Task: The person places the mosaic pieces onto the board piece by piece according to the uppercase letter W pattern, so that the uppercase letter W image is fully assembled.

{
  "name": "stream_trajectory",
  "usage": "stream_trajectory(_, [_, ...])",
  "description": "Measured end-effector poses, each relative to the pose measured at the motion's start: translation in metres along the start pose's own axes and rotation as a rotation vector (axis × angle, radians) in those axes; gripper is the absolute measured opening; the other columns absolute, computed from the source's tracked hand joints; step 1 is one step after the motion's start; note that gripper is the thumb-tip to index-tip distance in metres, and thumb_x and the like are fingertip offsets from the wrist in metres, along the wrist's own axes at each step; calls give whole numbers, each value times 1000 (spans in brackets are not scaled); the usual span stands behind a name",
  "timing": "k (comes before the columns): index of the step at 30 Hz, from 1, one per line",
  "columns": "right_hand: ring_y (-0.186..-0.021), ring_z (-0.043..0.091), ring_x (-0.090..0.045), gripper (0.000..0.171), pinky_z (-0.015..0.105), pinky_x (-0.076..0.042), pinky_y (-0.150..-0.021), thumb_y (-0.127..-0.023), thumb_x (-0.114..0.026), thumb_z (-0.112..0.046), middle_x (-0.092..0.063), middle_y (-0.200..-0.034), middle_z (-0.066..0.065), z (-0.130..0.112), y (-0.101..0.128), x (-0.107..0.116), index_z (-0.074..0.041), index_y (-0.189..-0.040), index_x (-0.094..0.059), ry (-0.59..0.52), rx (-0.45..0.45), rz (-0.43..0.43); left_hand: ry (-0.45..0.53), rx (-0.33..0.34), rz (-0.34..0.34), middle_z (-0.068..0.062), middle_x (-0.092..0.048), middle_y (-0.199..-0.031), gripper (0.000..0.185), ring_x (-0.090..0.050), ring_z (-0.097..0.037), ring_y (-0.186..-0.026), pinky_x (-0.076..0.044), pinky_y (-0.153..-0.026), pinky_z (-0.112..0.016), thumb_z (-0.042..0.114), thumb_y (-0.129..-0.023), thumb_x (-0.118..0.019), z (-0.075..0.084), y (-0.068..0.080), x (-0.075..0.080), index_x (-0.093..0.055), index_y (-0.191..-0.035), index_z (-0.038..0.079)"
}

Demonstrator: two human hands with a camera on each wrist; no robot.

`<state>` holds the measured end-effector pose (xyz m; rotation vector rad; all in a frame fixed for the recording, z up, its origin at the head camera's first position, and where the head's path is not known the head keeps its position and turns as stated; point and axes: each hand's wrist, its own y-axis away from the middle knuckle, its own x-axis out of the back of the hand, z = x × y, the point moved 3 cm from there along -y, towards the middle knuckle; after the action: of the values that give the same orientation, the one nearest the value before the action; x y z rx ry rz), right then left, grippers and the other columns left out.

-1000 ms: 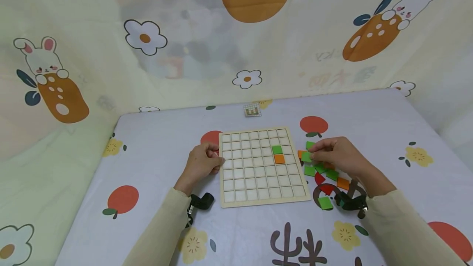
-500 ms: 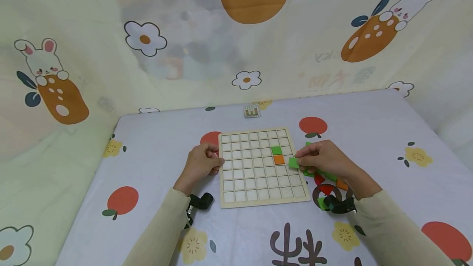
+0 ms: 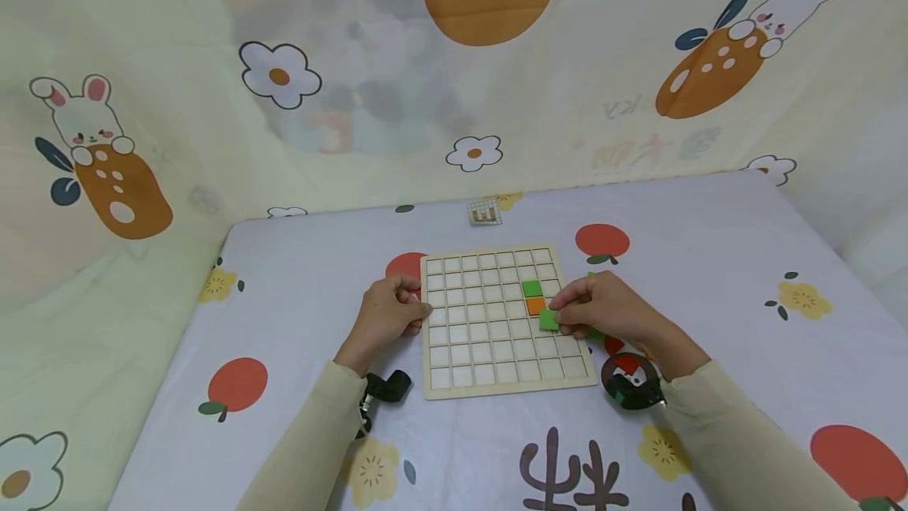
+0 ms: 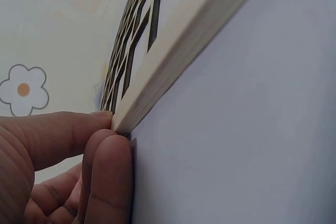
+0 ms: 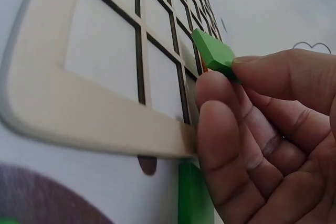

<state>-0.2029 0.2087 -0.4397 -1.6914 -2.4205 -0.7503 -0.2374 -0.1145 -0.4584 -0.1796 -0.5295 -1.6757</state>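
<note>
Both arms wear long, pale cream sleeves [image 3: 752, 448] reaching the wrists. A small black camera [image 3: 386, 390] is strapped under each wrist; both hands are bare.

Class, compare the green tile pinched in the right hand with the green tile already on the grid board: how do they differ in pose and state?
The held green tile is pinched by the right hand and looks tilted above the grid board; the placed green tile lies flat in a cell, untouched. The held one is nearer the person, just below the orange tile; the placed one sits just beyond it. Both are green squares of similar size.
</note>
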Motion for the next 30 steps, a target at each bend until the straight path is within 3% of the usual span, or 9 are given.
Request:
stream_trajectory(15, [-70,21,-62,15,31,-52,-60,-87,-69,-11,-70,-84,9,-8,-2,-9,-1,-99,-71,99,-2,42,0,-5,9,-10,-59,-81,39,-63,-17,-61,-57,-56,-27,6,-80,-78,0,0,-1,-59,-114,4])
stream_trajectory(30, [-70,22,-60,14,31,-51,-61,-86,-67,-9,-68,-80,8,-12,-3,-12,-1,-96,-70,135,5,42,17,-10,9,-10,-60,-81,38,-63,-17,-61,-57,-57,-27,6,-81,-77,-1,0,-1,-59,-114,4])
